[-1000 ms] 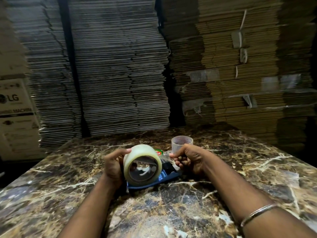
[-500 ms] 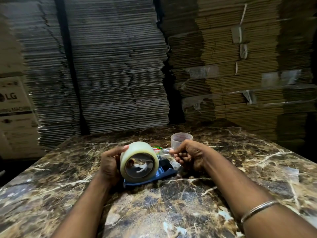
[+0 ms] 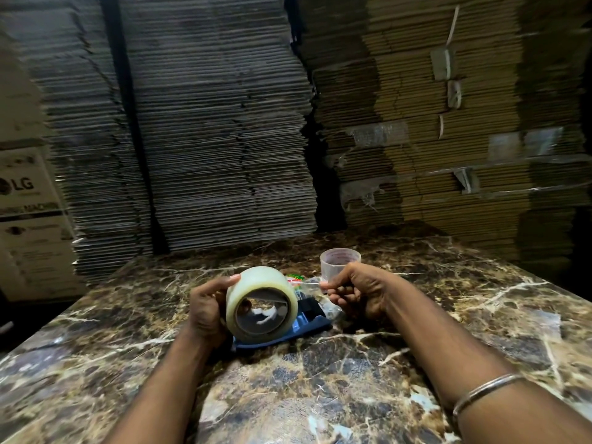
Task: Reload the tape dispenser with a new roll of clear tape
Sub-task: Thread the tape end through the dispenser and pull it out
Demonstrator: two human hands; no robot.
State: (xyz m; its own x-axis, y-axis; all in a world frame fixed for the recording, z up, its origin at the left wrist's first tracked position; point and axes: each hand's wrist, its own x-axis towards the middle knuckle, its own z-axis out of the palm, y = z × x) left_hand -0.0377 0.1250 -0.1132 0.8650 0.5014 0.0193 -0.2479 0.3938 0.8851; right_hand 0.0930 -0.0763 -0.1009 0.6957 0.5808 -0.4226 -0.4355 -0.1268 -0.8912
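Note:
A wide roll of clear tape (image 3: 260,285) stands on edge over the blue tape dispenser (image 3: 309,322), which lies on the marble table (image 3: 320,395). My left hand (image 3: 206,307) grips the roll from its left side, thumb on top and fingers behind it. My right hand (image 3: 355,294) pinches the loose end of the tape, and a clear strip runs from the top of the roll to that pinch. The roll hides most of the dispenser.
A small clear measuring cup (image 3: 340,262) stands just behind my right hand. A small green and red packet (image 3: 295,278) and crumpled clear wrapping (image 3: 331,310) lie by the dispenser. Tall stacks of flattened cardboard (image 3: 224,123) rise behind the table. A printed carton (image 3: 22,219) stands at the left.
My right hand has drawn a little to the right with the tape end, so a longer strip stretches from the roll. The roll and my left hand stay in place.

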